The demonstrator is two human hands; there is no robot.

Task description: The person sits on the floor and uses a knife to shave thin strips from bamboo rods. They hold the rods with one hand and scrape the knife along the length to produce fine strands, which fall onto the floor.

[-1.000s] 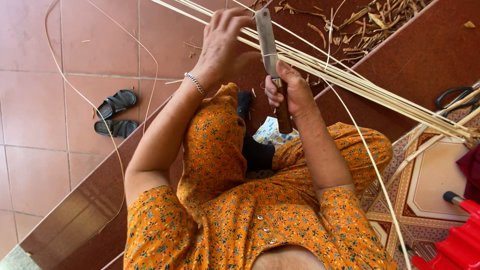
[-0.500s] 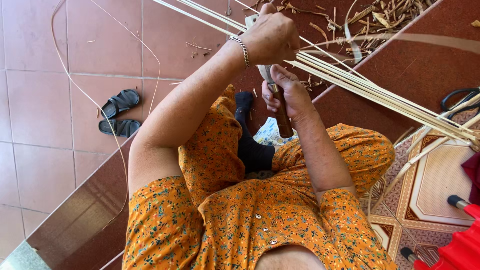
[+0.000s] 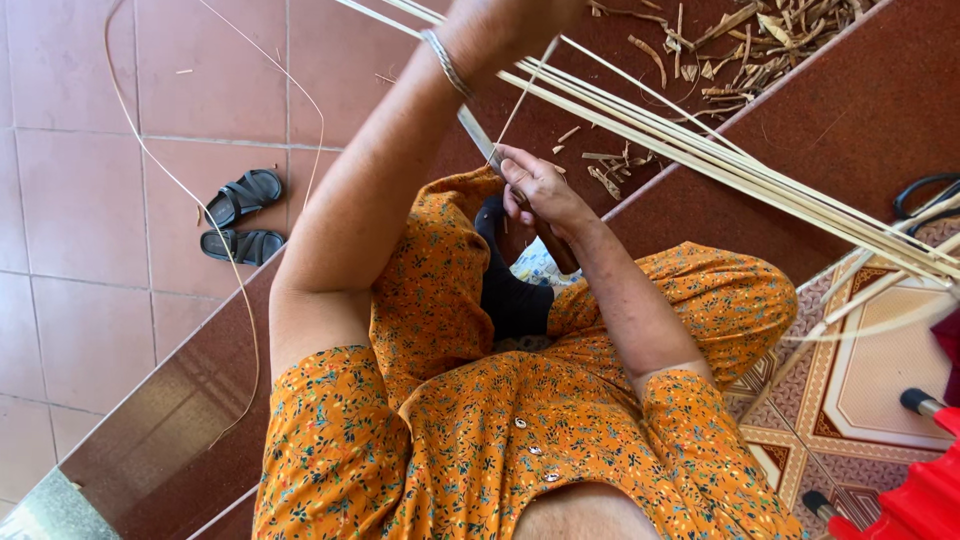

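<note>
The person sits on a dark red step with legs folded, working a thin bamboo strip (image 3: pixel 525 90) against a knife (image 3: pixel 478 135). The right hand (image 3: pixel 540 190), near the centre of the view, is closed around the dark knife handle, thumb pressed up toward the blade, which points to 11 o'clock. The left hand (image 3: pixel 510 20) is raised to 12 o'clock and mostly cut off by the top edge; it appears closed on the upper end of the strip, though the fingers themselves cannot be seen. The strip runs down from that hand to the blade, taut and nearly straight. A bundle of long pale splints (image 3: pixel 720 160) crosses from 12 o'clock to 3 o'clock, just behind the working hands and apart from the blade. Shavings and offcuts (image 3: pixel 740 45) lie on the step at 1 o'clock. A loose curling strand (image 3: pixel 180 190) trails over the tiled floor at 9 o'clock, near a pair of black sandals (image 3: pixel 240 215). In my judgement the step is done well by keeping the strip under steady tension, holding the blade at a shallow fixed angle, keeping the thumb behind the edge, and drawing the strip evenly so that its thickness stays uniform.
</note>
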